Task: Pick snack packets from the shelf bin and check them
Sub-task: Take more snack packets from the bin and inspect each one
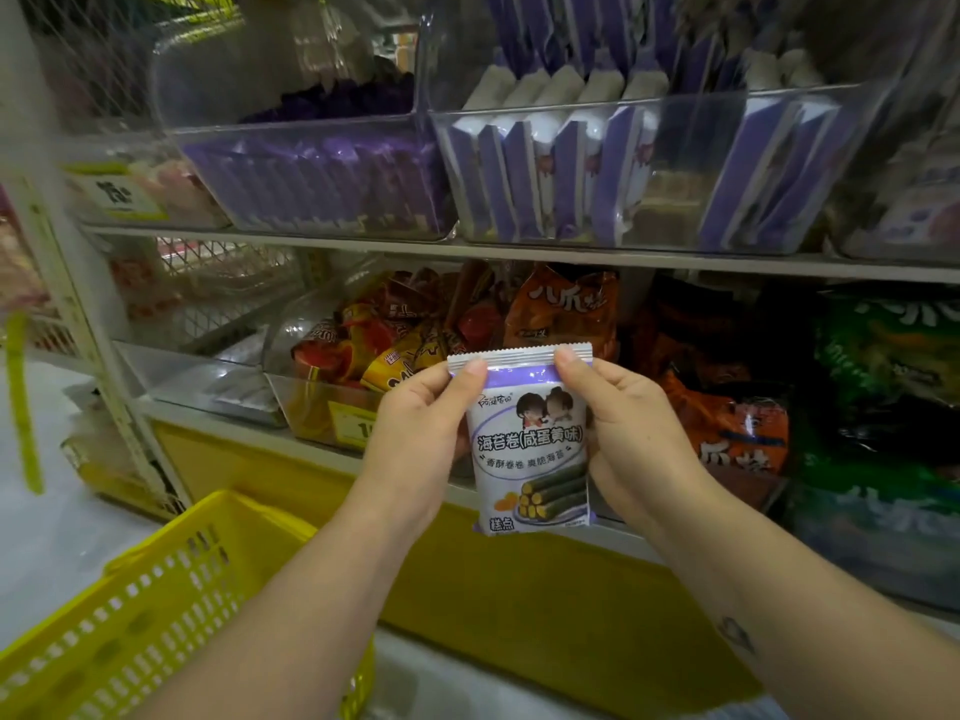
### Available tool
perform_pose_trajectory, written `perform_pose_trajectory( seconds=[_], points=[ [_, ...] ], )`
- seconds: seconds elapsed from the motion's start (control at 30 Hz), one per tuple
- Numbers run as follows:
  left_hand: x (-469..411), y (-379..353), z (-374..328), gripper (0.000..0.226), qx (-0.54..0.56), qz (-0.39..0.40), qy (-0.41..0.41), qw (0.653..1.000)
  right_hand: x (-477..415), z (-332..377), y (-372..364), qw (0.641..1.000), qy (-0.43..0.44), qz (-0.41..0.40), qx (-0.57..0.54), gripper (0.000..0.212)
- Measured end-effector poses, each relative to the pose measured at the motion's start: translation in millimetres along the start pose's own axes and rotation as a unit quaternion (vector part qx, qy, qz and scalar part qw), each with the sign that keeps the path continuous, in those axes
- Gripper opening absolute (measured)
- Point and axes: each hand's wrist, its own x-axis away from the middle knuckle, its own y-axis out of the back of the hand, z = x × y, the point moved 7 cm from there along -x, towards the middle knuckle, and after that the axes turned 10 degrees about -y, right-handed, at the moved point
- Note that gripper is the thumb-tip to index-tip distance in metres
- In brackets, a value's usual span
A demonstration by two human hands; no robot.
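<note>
Snack packet (pixel 527 444) held upright in front of the lower shelf edge (pixel 311 449), printed face toward the camera, top seal uppermost. Left hand (pixel 421 433) clamped on the packet's left side, thumb pressed near the top left corner, other fingers hidden behind the wrapper. Right hand (pixel 628 428) gripping the right side, thumb on the top right corner just below the crimped seal. Packet clear of every bin, carried by the two hands alone.

Clear bin (pixel 649 168) on the upper shelf, stocked with matching purple-and-white packets standing on edge; likely the source bin. Second clear bin (pixel 322 168) to its left, holding darker purple wrappers. Lower shelf filled with orange bags (pixel 727 418) at right and mixed red and yellow packs (pixel 384 350) at left. Yellow basket (pixel 156 595) at lower left, below the left forearm.

Step judged: inspection of the front face, with picking done for this packet. Back of the packet, and any date print there, not visible.

Possible faults from here:
- Slip toward the floor or basket, caused by slick film and a pinch confined to the upper corners.
- Crushed rolls inside, caused by too firm a squeeze across the middle.
- Neighbouring packets toppled in the upper bin, caused by a careless return.
- Missed defect, caused by skipping the reverse side.
</note>
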Motion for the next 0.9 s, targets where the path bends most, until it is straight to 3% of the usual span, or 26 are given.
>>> perform_pose_trajectory(
  seconds=[0.17, 0.3, 0.43, 0.53, 0.63, 0.77, 0.9],
  points=[
    [4.0, 1.3, -3.3, 0.035, 0.020, -0.009, 0.031, 0.999, 1.1, 3.4, -6.3, 1.000, 0.008, 0.023, 0.000, 0.029],
    [5.2, 5.1, -7.1, 0.039, 0.030, -0.023, 0.037, 0.999, 4.4, 11.4, -13.2, 0.994, 0.018, 0.081, 0.069, 0.029],
    [-1.5, 19.8, -11.4, 0.034, 0.082, -0.053, 0.026, 0.995, 16.8, -0.5, -21.0, 0.948, -0.093, 0.217, 0.213, 0.041],
    [-5.1, 26.2, -9.6, 0.035, 0.101, -0.049, 0.046, 0.993, 21.6, -7.2, -17.2, 0.933, -0.155, 0.238, 0.220, 0.042],
    [-3.3, 23.9, -5.4, 0.038, 0.104, 0.004, 0.100, 0.990, 19.7, -3.8, -12.0, 0.944, -0.161, 0.222, 0.185, 0.038],
    [7.3, 12.5, -0.1, 0.033, 0.101, 0.138, 0.169, 0.971, 14.7, 2.1, -5.8, 0.961, -0.158, 0.193, 0.118, 0.029],
    [14.3, 1.4, 1.6, 0.042, 0.125, 0.189, 0.192, 0.955, 11.6, 3.8, -2.1, 0.966, -0.159, 0.183, 0.089, 0.028]
  ],
)
